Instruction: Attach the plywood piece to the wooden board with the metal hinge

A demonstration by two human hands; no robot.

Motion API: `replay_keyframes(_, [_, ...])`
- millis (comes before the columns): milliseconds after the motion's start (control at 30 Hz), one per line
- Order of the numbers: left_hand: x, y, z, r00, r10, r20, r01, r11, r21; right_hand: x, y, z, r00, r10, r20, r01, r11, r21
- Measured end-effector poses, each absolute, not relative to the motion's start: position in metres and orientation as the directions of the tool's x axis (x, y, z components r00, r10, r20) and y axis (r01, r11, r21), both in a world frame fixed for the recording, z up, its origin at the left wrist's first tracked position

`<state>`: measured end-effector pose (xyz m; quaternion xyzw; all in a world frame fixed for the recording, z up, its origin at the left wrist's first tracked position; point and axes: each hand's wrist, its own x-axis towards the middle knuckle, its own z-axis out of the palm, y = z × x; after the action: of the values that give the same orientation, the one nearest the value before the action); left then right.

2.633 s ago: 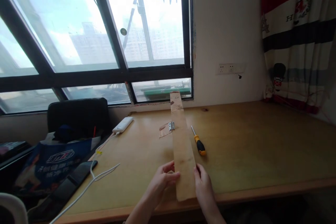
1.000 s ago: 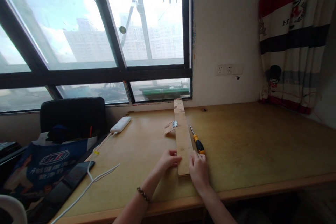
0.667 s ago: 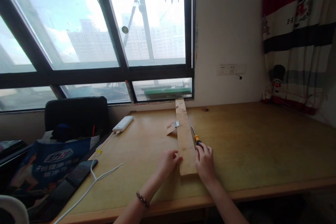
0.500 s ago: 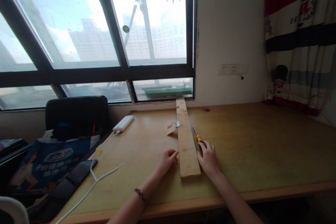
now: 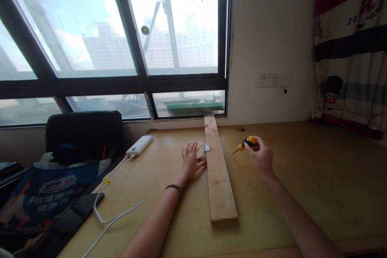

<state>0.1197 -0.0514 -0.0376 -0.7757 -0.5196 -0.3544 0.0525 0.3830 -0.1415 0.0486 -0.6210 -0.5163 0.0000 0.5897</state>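
A long wooden board (image 5: 220, 181) lies on the table, its far end at the window sill. On its left edge sits a metal hinge (image 5: 206, 147), joined to a small wooden piece (image 5: 200, 152) that is mostly hidden by my left hand (image 5: 190, 162). That hand is open, fingers spread over the small piece, with the thumb at the board's edge. To the right of the board, my right hand (image 5: 262, 158) is raised and closed around a yellow and black screwdriver (image 5: 247, 143). Its shaft points left and down, apart from the board and hinge.
The wooden table (image 5: 302, 181) extends far to the right. At its left lie a white power bank (image 5: 139, 146), a white cable (image 5: 121, 215) and a dark flat object (image 5: 77, 219). A blue bag (image 5: 51, 193) and a black chair (image 5: 84, 133) stand beyond the left edge.
My left hand has moved forward and opened over the small wooden piece. My right hand has lifted the screwdriver up and right, its tip turning from forward to left. The camera view shifted slightly.
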Motion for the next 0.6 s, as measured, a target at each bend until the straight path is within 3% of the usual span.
replay_keyframes(133, [0.126, -0.041, -0.039, 0.128, 0.782, 0.610, 0.879, -0.374, 0.295, 0.374, -0.108, 0.106, 0.625, 0.440, 0.645, 0.558, 0.326, -0.763])
replay_keyframes(200, [0.129, -0.040, -0.039, 0.092, 0.786, 0.612, 0.895, -0.334, 0.295, 0.363, -0.093, 0.122, 0.649, 0.425, 0.631, 0.474, 0.422, -0.773])
replay_keyframes(400, [0.131, -0.042, -0.044, 0.094, 0.799, 0.593, 0.914, -0.306, 0.268, 0.334, -0.058, 0.127, 0.620, 0.644, 0.448, 0.151, 0.462, -0.874])
replay_keyframes(500, [0.130, -0.038, -0.046, -0.027, 0.809, 0.588, 0.892, -0.246, 0.380, 0.332, -0.043, 0.119, 0.549, 0.761, 0.345, 0.008, 0.408, -0.913])
replay_keyframes(600, [0.127, -0.031, -0.047, -0.199, 0.784, 0.588, 0.775, -0.241, 0.584, 0.333, -0.036, 0.114, 0.463, 0.854, 0.237, -0.121, 0.325, -0.938])
